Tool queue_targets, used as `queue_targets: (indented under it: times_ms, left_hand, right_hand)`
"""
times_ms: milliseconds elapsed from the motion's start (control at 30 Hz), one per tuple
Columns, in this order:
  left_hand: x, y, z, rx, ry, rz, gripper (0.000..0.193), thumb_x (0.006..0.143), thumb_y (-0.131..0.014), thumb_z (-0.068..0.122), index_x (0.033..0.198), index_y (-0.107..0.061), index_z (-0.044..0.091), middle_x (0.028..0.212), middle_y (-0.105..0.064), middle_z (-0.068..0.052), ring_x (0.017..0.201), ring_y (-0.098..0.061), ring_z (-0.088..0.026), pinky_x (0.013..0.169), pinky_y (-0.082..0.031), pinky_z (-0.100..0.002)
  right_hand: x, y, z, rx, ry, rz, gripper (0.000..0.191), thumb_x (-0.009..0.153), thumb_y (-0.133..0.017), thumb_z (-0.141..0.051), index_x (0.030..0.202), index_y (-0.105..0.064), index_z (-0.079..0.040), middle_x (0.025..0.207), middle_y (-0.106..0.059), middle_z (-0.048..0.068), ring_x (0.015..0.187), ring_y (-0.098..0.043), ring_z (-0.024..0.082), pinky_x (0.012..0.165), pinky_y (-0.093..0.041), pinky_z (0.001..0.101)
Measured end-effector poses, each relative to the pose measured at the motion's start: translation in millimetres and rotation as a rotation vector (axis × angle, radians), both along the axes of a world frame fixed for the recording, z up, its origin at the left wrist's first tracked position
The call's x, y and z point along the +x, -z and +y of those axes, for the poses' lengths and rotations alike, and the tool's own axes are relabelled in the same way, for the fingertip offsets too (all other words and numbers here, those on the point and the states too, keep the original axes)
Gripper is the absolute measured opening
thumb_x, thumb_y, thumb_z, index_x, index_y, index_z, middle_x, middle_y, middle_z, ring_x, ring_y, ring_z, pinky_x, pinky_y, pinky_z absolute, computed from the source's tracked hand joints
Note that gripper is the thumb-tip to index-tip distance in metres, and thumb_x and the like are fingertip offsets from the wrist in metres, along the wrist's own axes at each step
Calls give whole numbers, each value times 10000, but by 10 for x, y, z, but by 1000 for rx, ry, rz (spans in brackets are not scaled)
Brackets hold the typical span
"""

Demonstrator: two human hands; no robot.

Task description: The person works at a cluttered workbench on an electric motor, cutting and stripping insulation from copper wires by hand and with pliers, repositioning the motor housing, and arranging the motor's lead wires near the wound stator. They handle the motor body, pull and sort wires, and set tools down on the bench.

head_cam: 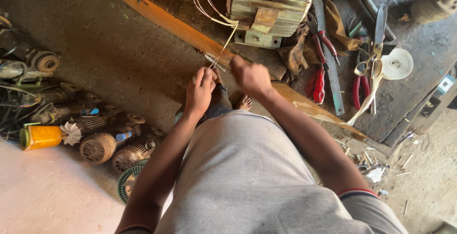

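Both hands at the bench edge, left hand (200,90) pinching thin wires (223,43), right hand (250,77) closed around them too, wires running from the big motor (269,5), red pliers (320,79) nearby

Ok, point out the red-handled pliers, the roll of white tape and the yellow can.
red-handled pliers (319,82), head view, on a red handle.
roll of white tape (398,63), head view, on its flat side.
yellow can (43,137), head view, on its wall.

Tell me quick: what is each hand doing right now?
Left hand: fingers closed, pinching the thin pale wire leads from the ribbed grey metal motor.
Right hand: fisted beside those leads; its hold cannot be told.
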State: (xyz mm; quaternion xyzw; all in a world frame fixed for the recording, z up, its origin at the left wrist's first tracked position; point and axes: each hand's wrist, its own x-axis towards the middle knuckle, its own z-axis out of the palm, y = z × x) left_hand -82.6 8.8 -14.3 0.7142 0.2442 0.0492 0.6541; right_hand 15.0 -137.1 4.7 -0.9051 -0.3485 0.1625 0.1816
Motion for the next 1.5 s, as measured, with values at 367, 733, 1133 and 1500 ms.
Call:
queue_targets:
  times_ms: [367, 733, 1133, 1500]
  left_hand:
    - [-259, 60, 166, 383, 158, 6, 265, 1110, -493, 265, 1013, -620, 54, 695, -570, -39, 632, -547, -103, 580, -451, -293]
    - [-687, 468, 1371, -216, 9, 409, 267, 1112, -467, 305, 1163, -604, 81, 971, -715, 9, 845, -652, -73, 714, -468, -228]
    - [179, 789, 1413, 276, 645, 556, 250, 1022, -604, 273, 1157, -665, 72, 1029, -772, -53, 902, -695, -166, 875, -528, -331]
    - [812, 877, 2467, 498, 814, 697, 362, 981, -622, 414, 1222, -667, 148, 1097, -772, -146, 1055, -731, -309, 926, -546, -446]
  right_hand:
    - [117, 20, 93, -50, 177, 61, 267, 1125, -536, -379, 1184, -601, -127, 779, -714, 164, 700, -703, 372, 612, -548, 513]
    - [-197, 325, -732, 496, 609, 205, 175, 1026, -596, -256, 1086, -582, -92, 744, -694, 143, 696, -709, 377, 612, -533, 490]
    - [479, 199, -659, 366, 782, -36, 488, 947, -669, -213, 1387, -520, -65, 1238, -608, 230, 1165, -586, 422, 969, -503, 489]
    - [1149, -145, -2275, -153, 1478, -712, 630, 991, -797, -443, 1400, -536, -42, 1392, -545, 244, 1312, -505, 439, 1092, -400, 528]
